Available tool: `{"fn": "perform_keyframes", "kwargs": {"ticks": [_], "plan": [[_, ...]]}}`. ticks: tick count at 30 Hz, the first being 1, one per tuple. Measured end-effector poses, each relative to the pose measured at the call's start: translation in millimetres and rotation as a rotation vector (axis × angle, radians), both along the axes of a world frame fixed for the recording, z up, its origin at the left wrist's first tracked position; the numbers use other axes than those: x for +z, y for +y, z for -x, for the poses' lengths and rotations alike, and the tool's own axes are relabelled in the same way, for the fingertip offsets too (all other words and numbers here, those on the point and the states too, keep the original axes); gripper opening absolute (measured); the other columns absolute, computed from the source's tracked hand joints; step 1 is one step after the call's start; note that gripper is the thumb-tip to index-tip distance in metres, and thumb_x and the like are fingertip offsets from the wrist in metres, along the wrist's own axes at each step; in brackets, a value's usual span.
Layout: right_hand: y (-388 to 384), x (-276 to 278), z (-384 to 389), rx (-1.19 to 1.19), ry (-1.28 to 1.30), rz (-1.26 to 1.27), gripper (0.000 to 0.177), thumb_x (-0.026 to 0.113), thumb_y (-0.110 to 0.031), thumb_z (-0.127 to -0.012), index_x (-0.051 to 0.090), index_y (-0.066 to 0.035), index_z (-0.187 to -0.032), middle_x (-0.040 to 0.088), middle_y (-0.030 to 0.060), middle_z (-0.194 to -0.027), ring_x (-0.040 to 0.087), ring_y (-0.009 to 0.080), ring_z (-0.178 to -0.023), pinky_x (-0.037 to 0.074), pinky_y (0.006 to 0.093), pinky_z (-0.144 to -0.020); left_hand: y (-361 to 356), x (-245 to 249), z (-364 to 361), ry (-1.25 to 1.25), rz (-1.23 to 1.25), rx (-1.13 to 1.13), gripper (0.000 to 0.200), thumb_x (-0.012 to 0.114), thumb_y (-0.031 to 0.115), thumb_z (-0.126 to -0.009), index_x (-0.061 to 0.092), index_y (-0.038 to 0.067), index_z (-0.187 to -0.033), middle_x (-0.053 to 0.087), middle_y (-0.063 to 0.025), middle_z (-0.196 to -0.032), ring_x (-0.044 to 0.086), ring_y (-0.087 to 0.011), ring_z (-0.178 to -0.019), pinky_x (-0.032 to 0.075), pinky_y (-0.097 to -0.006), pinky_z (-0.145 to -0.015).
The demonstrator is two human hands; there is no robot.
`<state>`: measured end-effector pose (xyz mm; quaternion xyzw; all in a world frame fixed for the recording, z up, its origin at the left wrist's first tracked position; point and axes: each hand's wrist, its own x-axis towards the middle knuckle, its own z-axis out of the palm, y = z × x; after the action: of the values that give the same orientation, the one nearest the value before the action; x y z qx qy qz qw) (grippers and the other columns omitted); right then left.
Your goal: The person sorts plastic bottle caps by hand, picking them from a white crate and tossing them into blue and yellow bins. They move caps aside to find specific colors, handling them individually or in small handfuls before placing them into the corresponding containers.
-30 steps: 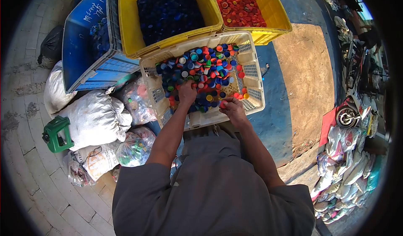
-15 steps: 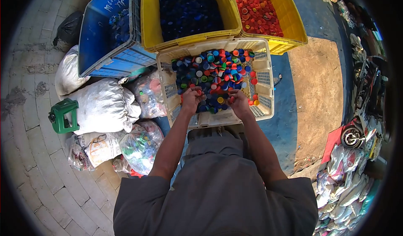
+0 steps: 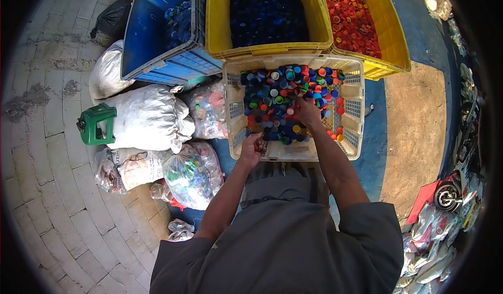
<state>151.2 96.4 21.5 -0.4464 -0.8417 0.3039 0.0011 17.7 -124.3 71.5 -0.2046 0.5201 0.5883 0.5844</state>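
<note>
I can't quite read the white handwriting on the blue bin (image 3: 144, 40). Multicoloured caps (image 3: 272, 101) fill the pale crate (image 3: 234, 97); my left hand (image 3: 252, 148) curls, my right hand (image 3: 308, 112) dips in, both grips unclear.

left hand (image 3: 252, 147): nearer in, fingers curled | right hand (image 3: 306, 108): extended farther forward, fingers lowered

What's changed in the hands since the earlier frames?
Left hand drew back toward the wearer, to the crate's near edge. Right hand moved forward into the caps; whether it grips or released any is hidden. Crate and yellow bins stayed together.
</note>
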Motion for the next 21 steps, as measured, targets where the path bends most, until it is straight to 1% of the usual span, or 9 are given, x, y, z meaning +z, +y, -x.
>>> {"fn": "perform_keyframes", "kwargs": {"ticks": [1,5,8,11,14,17,19,20,21], "plan": [[-0.1,-2.1,1.6,0.004,-0.013,-0.004,0.032,0.061,-0.017,-0.079,0.057,-0.014,-0.111,0.06,0.0151,-0.102,0.062,0.0389,-0.089,0.051,0.0488,-0.074,-0.7,0.3,0.3,-0.005,-0.009,0.012,0.016,0.066,0.021,-0.082,0.052,0.017,-0.076,0.044,0.004,-0.063,0.044,-0.0104,-0.057,0.041,-0.0317,-0.061],[-1.8,-6.3,3.5,-0.034,-0.032,0.02,0.034,0.064,-0.019,-0.079,0.056,-0.013,-0.111,0.06,0.0158,-0.103,0.062,0.0382,-0.089,0.051,0.0487,-0.073,6.0,-3.5,2.0,0.071,0.038,-0.036,0.019,0.066,0.022,-0.082,0.049,0.017,-0.075,0.044,0.0041,-0.063,0.044,-0.0099,-0.057,0.041,-0.0306,-0.059],[-5.5,-2.9,-5.2,-0.068,0.052,-0.008,0.035,0.066,-0.022,-0.079,0.057,-0.008,-0.109,0.061,0.0167,-0.098,0.062,0.038,-0.09,0.051,0.0485,-0.072,16.5,-1.0,0.3,0.096,0.066,-0.068,0.021,0.066,0.022,-0.083,0.048,0.017,-0.074,0.043,0.0044,-0.063,0.044,-0.0093,-0.057,0.041,-0.0297,-0.058],[-7.3,-5.0,-18.7,-0.127,0.198,-0.022,0.033,0.066,-0.025,-0.081,0.057,-0.003,-0.105,0.062,0.0171,-0.096,0.063,0.0353,-0.088,0.05,0.0464,-0.074,25.4,-8.1,-1.5,0.108,0.064,-0.085,0.021,0.067,0.021,-0.083,0.049,0.016,-0.074,0.043,0.0048,-0.063,0.044,-0.0085,-0.056,0.041,-0.0282,-0.054],[-8.1,13.7,-29.9,-0.342,0.193,0.245,0.029,0.066,-0.024,-0.081,0.059,-0.001,-0.098,0.063,0.0121,-0.085,0.063,0.0266,-0.078,0.049,0.0398,-0.066,32.3,-18.3,-4.9,0.102,0.054,-0.1,0.019,0.068,0.021,-0.083,0.051,0.016,-0.076,0.044,0.0055,-0.064,0.045,-0.0076,-0.055,0.042,-0.0265,-0.051],[-4.7,-6.6,-54.9,-0.647,0.627,1.004,0.032,0.065,-0.03,-0.08,0.062,-0.005,-0.1,0.06,0.0043,-0.079,0.054,0.015,-0.066,0.044,0.033,-0.059,44.8,-21.2,-5.4,0.074,0.039,-0.104,0.022,0.068,0.026,-0.084,0.051,0.016,-0.074,0.044,0.0053,-0.063,0.045,-0.0078,-0.054,0.041,-0.0266,-0.051],[-9.5,-3.3,-67.8,-0.703,0.916,1.275,0.031,0.063,-0.029,-0.077,0.061,-0.005,-0.097,0.061,0.0054,-0.084,0.054,0.0164,-0.069,0.043,0.0323,-0.06,56.7,-20.1,-3.9,0.062,0.049,-0.094,0.027,0.068,0.03,-0.085,0.05,0.015,-0.072,0.044,0.0047,-0.062,0.044,-0.008,-0.054,0.041,-0.0273,-0.051],[-12.4,-2.1,-72.5,-0.723,1.066,1.409,0.03,0.061,-0.029,-0.076,0.06,-0.005,-0.095,0.062,0.0059,-0.086,0.054,0.0172,-0.07,0.042,0.0319,-0.06,63.1,-19.6,-1.9,0.102,0.06,-0.122,0.027,0.069,0.031,-0.085,0.051,0.015,-0.072,0.044,0.0046,-0.062,0.044,-0.0079,-0.054,0.041,-0.0269,-0.051],[-14.6,8.1,-73.4,-0.705,1.119,1.46,0.031,0.06,-0.029,-0.074,0.06,-0.005,-0.095,0.062,0.0066,-0.087,0.055,0.0177,-0.072,0.043,0.0327,-0.061,69.5,-19.7,0.6,0.143,0.073,-0.15,0.027,0.069,0.032,-0.085,0.051,0.015,-0.072,0.044,0.0046,-0.061,0.044,-0.0079,-0.054,0.041,-0.0265,-0.051]]}}
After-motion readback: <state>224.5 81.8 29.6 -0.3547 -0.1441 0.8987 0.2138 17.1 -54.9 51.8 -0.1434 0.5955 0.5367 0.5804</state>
